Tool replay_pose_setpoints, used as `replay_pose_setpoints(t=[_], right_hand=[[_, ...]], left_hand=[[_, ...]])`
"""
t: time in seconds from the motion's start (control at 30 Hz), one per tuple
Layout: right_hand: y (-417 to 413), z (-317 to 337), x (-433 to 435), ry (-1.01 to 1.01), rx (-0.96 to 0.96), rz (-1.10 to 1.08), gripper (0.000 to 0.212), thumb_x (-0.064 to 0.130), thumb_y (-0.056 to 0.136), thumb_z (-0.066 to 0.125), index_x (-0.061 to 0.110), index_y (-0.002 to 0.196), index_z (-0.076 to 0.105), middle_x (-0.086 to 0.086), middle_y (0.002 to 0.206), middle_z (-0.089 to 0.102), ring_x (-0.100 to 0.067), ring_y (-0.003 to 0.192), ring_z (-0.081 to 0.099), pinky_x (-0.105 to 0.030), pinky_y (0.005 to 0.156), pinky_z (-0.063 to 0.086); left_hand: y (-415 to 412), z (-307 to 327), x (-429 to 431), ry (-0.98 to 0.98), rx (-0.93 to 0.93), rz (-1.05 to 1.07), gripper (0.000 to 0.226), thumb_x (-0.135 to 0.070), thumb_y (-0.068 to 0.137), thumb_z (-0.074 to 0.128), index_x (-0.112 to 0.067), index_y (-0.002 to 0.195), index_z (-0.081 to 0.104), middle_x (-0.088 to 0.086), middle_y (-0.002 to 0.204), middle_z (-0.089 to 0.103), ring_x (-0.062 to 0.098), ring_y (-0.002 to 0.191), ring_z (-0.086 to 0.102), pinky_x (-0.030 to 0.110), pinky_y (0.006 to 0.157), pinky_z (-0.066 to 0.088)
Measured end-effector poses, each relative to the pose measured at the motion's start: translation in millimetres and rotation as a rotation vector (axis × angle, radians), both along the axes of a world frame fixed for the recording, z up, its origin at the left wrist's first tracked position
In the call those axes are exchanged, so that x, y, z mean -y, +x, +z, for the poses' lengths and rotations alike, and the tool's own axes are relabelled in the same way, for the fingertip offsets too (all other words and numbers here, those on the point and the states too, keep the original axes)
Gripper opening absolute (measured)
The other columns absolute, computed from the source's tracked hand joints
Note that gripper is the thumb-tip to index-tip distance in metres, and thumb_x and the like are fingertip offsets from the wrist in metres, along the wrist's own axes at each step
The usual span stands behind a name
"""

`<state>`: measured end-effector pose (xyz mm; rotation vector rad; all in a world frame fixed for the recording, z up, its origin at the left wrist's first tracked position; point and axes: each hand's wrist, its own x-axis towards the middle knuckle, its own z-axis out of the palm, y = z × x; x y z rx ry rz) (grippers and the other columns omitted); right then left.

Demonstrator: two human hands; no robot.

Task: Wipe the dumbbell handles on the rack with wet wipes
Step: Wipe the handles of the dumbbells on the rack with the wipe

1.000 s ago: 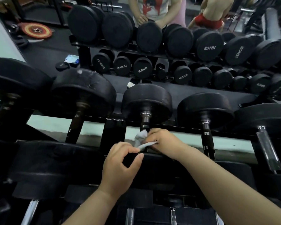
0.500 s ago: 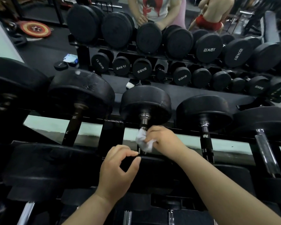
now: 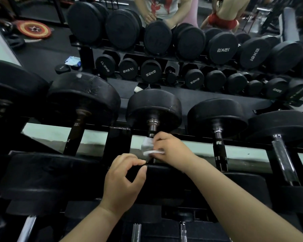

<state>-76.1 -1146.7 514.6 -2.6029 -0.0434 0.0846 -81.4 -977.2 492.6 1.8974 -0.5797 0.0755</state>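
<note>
The middle dumbbell on the rack's top row has a metal handle [image 3: 152, 127] running from its far black head [image 3: 154, 105] toward me. My right hand [image 3: 171, 151] grips a white wet wipe [image 3: 147, 145] wrapped around that handle, just below the chrome collar. A folded edge of the wipe sticks out under my fingers. My left hand [image 3: 122, 179] curls its fingers and thumb over the top rim of the same dumbbell's near head [image 3: 166, 182]. The handle under the wipe is hidden.
Neighbouring dumbbells [image 3: 217, 116] sit close on both sides, some with chrome handles [image 3: 283, 159]. A mirror behind the rack reflects the rack, a person and a blue wipe packet [image 3: 72, 61] on the floor. Lower rack handles [image 3: 136, 231] show below my arms.
My right hand has moved the wipe slightly up the handle toward the far head and turned it around the bar. My left hand stays on the near head.
</note>
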Motion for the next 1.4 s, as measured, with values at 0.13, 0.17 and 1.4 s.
replay_pose_setpoints(t=[0.13, 0.17, 1.4], right_hand=[[17, 0, -6, -0.107, 0.091, -0.019, 0.026, 0.02, 0.074, 0.055, -0.003, 0.076, 0.069, -0.022, 0.093, 0.065, -0.036, 0.087, 0.061, -0.031, 0.079, 0.047], [23, 1, -6, -0.148, 0.116, -0.051, 0.026, 0.016, 0.077, 0.054, -0.004, 0.086, 0.068, -0.021, 0.103, 0.063, -0.035, 0.097, 0.058, -0.03, 0.084, 0.043], [6, -20, 11, 0.541, -0.105, -0.369, 0.028, -0.003, 0.08, 0.056, 0.016, 0.063, 0.047, 0.008, 0.062, 0.044, 0.003, 0.052, 0.045, -0.005, 0.053, 0.034]], left_hand=[[0, -1, 0, -0.013, 0.007, 0.001, 0.014, -0.038, 0.072, 0.049, -0.03, 0.076, 0.06, -0.032, 0.089, 0.057, -0.005, 0.086, 0.051, 0.002, 0.078, 0.037], [1, -1, 0, -0.014, 0.011, 0.001, 0.014, -0.038, 0.073, 0.049, -0.031, 0.075, 0.061, -0.031, 0.086, 0.057, -0.005, 0.086, 0.051, 0.001, 0.079, 0.037], [-1, 2, 0, 0.009, 0.013, -0.011, 0.013, -0.038, 0.073, 0.047, -0.03, 0.076, 0.057, -0.021, 0.08, 0.055, -0.002, 0.087, 0.051, 0.003, 0.079, 0.039]])
